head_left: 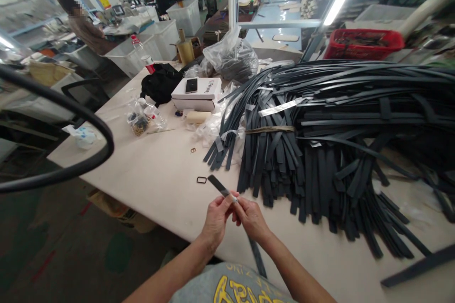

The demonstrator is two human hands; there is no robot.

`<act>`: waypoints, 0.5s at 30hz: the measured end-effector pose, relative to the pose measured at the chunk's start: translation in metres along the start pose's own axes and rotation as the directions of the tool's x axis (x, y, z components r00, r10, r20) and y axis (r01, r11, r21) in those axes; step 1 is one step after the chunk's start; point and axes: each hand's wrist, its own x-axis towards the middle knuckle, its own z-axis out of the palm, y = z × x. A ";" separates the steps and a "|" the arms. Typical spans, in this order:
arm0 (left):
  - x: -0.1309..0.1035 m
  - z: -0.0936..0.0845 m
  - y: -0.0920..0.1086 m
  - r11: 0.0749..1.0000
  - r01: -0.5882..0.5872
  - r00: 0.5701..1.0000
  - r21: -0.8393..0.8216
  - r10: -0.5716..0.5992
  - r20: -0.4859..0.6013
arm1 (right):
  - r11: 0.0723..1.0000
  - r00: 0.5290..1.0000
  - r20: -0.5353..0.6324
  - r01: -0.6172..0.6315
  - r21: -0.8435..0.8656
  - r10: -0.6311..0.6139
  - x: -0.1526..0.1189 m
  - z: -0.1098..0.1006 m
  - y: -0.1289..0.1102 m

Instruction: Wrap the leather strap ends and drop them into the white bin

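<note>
Both my hands meet over the near part of the table, pinching one dark grey strap [218, 184]. Its short end sticks out past my fingertips to the upper left, and the rest hangs down below toward my shirt. My left hand [216, 218] has thumb and fingers closed on the strap. Close against it, my right hand [250, 215] grips the same strap, with a small whitish bit showing between the fingertips that I cannot make out. Just beyond my hands lies a black rectangular ring [201, 180]. Farther off rests a small gold-coloured buckle [193, 150].
A big heap of dark straps [320, 175], partly tied, covers the table's right side. Behind stand a white box [199, 97] with a phone [191, 85], plastic bags [234, 59] and a black bag [159, 83]. A black curved tube [103, 128] crosses the left. Other people work in the background.
</note>
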 end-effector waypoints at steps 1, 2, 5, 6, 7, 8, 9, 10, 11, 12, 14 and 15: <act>-0.004 0.001 -0.003 1.000 0.017 1.000 0.013 -0.017 0.018 | 1.000 1.000 0.005 0.001 0.001 -0.001 0.000 -0.002 0.000; -0.006 0.002 -0.004 1.000 0.020 0.999 0.022 -0.021 0.026 | 1.000 1.000 0.012 -0.001 0.004 0.001 -0.001 -0.005 0.001; 0.000 0.003 0.011 0.996 -0.090 0.996 0.005 0.090 0.010 | 1.000 0.999 0.036 -0.015 0.018 0.015 -0.005 -0.011 0.000; 0.004 0.004 0.018 0.991 -0.136 0.991 0.000 0.136 0.002 | 0.999 0.999 0.048 -0.020 0.029 0.018 -0.006 -0.013 -0.002; 0.009 0.005 0.026 0.986 -0.167 0.986 0.001 0.167 -0.004 | 0.999 0.997 0.068 -0.021 0.047 0.018 -0.007 -0.016 -0.005; 0.013 0.008 0.032 0.984 -0.177 0.984 0.008 0.177 -0.004 | 0.997 0.995 0.097 -0.020 0.070 0.013 -0.008 -0.018 -0.009; 0.016 0.011 0.037 0.986 -0.167 0.986 0.021 0.167 0.000 | 0.995 0.992 0.125 -0.015 0.100 0.003 -0.009 -0.021 -0.014; 0.017 0.015 0.040 0.989 -0.145 0.989 0.035 0.145 0.011 | 0.991 0.989 0.147 -0.003 0.136 -0.017 -0.010 -0.024 -0.020; 0.017 0.020 0.040 0.992 -0.120 0.992 0.049 0.119 0.030 | 0.985 0.987 0.155 0.017 0.169 -0.043 -0.011 -0.027 -0.026; 0.016 0.025 0.039 0.994 -0.090 0.995 0.065 0.086 0.057 | 0.980 0.987 0.147 0.039 0.194 -0.068 -0.011 -0.030 -0.032; 0.012 0.038 0.035 0.993 -0.022 0.992 0.115 0.008 0.123 | 0.976 0.989 0.105 0.077 0.206 -0.101 -0.013 -0.037 -0.042; 0.010 0.045 0.034 0.990 -0.002 0.988 0.138 -0.019 0.150 | 0.976 0.991 0.086 0.086 0.198 -0.105 -0.014 -0.041 -0.046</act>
